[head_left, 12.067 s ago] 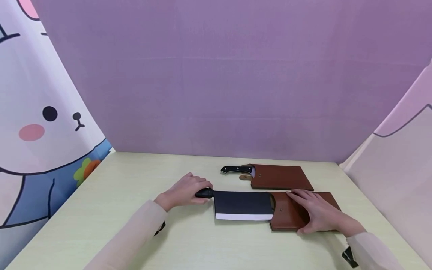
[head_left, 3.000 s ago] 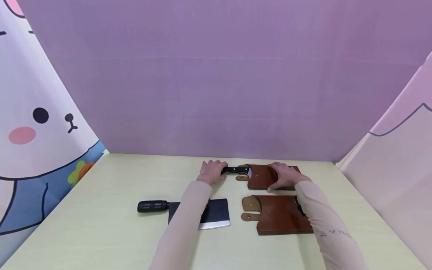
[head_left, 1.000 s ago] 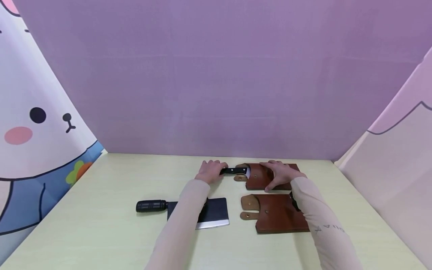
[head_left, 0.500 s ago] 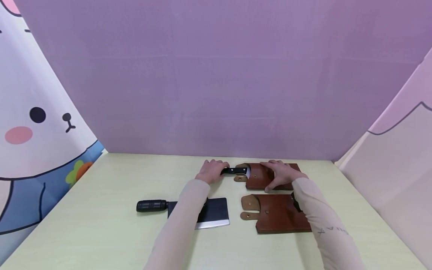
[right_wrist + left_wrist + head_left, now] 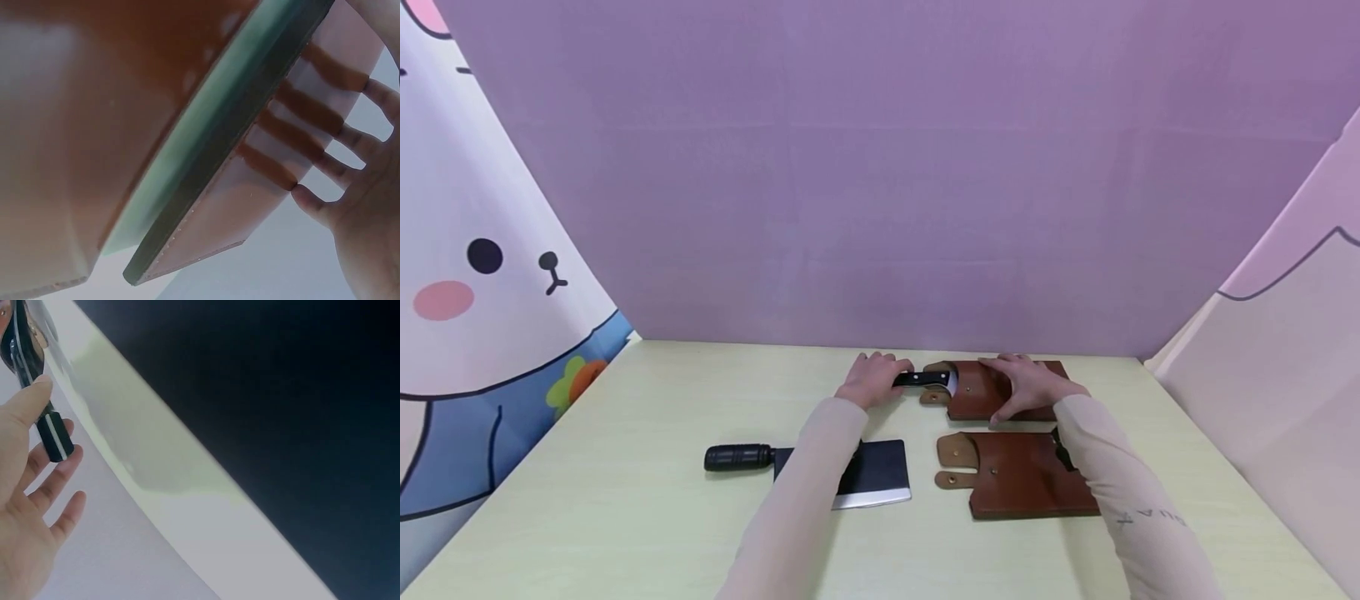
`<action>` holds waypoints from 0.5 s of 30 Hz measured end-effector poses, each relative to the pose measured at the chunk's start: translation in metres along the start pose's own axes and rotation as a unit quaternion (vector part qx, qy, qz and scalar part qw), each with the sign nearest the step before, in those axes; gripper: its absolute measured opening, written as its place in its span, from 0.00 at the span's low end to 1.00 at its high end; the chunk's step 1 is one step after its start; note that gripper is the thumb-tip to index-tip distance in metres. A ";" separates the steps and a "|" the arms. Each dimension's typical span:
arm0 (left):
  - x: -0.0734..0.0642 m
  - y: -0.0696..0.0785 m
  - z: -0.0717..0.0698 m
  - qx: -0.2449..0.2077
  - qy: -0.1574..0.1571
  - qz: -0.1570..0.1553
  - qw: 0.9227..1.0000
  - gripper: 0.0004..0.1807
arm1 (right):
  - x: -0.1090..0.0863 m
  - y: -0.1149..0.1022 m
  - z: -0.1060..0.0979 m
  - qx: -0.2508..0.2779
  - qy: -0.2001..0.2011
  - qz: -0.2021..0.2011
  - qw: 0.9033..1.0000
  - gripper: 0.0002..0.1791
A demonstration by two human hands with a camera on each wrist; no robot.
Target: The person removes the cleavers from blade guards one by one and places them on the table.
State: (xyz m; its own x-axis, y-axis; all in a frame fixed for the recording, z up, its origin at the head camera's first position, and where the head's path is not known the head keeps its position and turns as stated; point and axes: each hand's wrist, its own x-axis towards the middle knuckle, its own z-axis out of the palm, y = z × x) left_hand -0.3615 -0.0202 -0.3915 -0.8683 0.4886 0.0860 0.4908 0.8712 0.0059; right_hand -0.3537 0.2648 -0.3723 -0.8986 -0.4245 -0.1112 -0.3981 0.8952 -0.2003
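In the head view, my left hand (image 5: 872, 382) reaches to the back of the table and holds the end of a knife's black riveted handle (image 5: 923, 378). The left wrist view has thumb and fingers on the handle butt (image 5: 57, 439). Only a sliver of the blade shows at the mouth of the back brown leather sheath (image 5: 972, 402); the rest is inside. My right hand (image 5: 1028, 388) spans this sheath, thumb by its near edge and fingertips by the far one. Fairly straight, spread fingers (image 5: 340, 172) touch its edge in the right wrist view.
A cleaver (image 5: 880, 467) with a black handle lies under my left forearm, its pale cutting edge facing me. A second leather sheath (image 5: 1018, 487), straps unfastened, lies flat under my right forearm. A purple backdrop (image 5: 880, 183) rises behind the table (image 5: 655, 517).
About 12 seconds ago my hands were at the cleaver, partly in the near sheath. It now lies out to the left, and both hands are at the back knife. They have barely moved since 3 seconds ago.
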 end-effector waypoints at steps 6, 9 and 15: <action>0.001 -0.002 0.001 0.017 0.011 0.009 1.000 0.20 | -0.002 -0.001 -0.003 -0.009 0.006 -0.010 1.000 0.60; 0.001 -0.003 0.001 0.020 0.019 0.015 1.000 0.20 | -0.003 -0.002 -0.004 -0.008 0.008 -0.014 1.000 0.60; -0.001 -0.003 0.001 0.018 0.033 0.025 0.999 0.20 | -0.005 -0.003 -0.005 -0.003 0.008 -0.019 1.000 0.59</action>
State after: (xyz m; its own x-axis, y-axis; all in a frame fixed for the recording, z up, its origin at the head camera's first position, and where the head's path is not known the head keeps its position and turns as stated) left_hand -0.3623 -0.0237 -0.3928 -0.8358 0.5279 0.1509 0.5291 0.8478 -0.0354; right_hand -0.3485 0.2651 -0.3663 -0.8854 -0.4564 -0.0875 -0.4335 0.8791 -0.1982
